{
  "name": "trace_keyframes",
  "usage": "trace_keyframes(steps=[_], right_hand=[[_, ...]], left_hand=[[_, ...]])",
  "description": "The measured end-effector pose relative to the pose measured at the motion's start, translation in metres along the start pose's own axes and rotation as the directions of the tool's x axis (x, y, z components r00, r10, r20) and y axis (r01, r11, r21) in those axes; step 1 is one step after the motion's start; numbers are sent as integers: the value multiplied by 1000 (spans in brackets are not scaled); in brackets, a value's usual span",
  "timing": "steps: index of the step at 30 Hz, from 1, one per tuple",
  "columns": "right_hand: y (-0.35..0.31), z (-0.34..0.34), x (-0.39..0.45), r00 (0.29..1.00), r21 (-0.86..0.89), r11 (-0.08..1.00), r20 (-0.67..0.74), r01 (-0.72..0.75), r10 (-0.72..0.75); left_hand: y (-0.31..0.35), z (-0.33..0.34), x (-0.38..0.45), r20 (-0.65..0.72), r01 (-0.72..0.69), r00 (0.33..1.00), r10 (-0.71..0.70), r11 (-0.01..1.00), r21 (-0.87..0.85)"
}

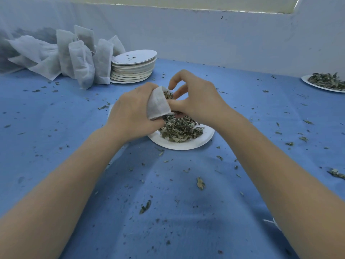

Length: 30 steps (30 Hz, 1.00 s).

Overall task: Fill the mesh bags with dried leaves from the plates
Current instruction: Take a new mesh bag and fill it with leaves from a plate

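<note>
Both forearms reach in over the near edge of the blue-covered table, the hands meeting above a white plate of dried leaves at its middle. The left hand grips a white mesh bag with its mouth turned right, while the right hand, fingers curled, pinches leaves at that mouth. No writing is legible anywhere.

a bench is being covered by a blue cloth, creased and flecked with dark crumbs. behind it, a pale bluish-white wall is being lit softly and evenly. along the top edge, a yellowish band, perhaps a window, is being cut off by the view.
</note>
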State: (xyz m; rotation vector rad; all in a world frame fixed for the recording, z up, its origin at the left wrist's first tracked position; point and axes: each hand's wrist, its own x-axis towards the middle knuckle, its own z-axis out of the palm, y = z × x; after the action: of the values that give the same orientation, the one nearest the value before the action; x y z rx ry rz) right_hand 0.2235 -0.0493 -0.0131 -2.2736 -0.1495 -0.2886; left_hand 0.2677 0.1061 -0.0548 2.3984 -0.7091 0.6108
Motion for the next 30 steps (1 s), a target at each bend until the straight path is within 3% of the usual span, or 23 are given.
trace_keyframes(steps=[4, 7, 12, 15, 20, 24, 25, 27, 30], right_hand=[[-2, -9, 1, 996, 172, 981, -9, -89, 92], [-4, -14, -1, 996, 264, 961, 66, -80, 64], [-7, 1, -1, 994, -118, 987, 5, 113, -113], [-8, 10, -2, 982, -136, 973, 63, 187, -180], [-2, 1, -3, 946, 18, 983, 271, 180, -179], [6, -9, 1, 986, 274, 952, 60, 136, -158], [10, -10, 4, 992, 251, 959, -15, 128, -129], [18, -12, 9, 992, -40, 997, -99, 70, -74], [34, -9, 12, 995, -471, 881, 63, -39, 77]], left_hand=[[-4, 0, 0, 15, -21, 1000, 21, 999, 29], [-5, 0, 0, -3, -28, 1000, 29, 998, 48], [0, 2, -2, -22, -50, 999, 49, 997, -54], [2, 5, -3, -10, -30, 1000, 29, 997, -74], [3, 4, -3, -34, -45, 998, 43, 997, -67], [0, -1, -1, -74, -35, 997, 39, 998, 50], [-2, -2, 0, -71, -17, 997, 22, 997, 73], [-6, -4, 1, -55, 18, 998, -11, 993, 114], [-8, -5, 2, -12, 30, 1000, -29, 993, 113]])
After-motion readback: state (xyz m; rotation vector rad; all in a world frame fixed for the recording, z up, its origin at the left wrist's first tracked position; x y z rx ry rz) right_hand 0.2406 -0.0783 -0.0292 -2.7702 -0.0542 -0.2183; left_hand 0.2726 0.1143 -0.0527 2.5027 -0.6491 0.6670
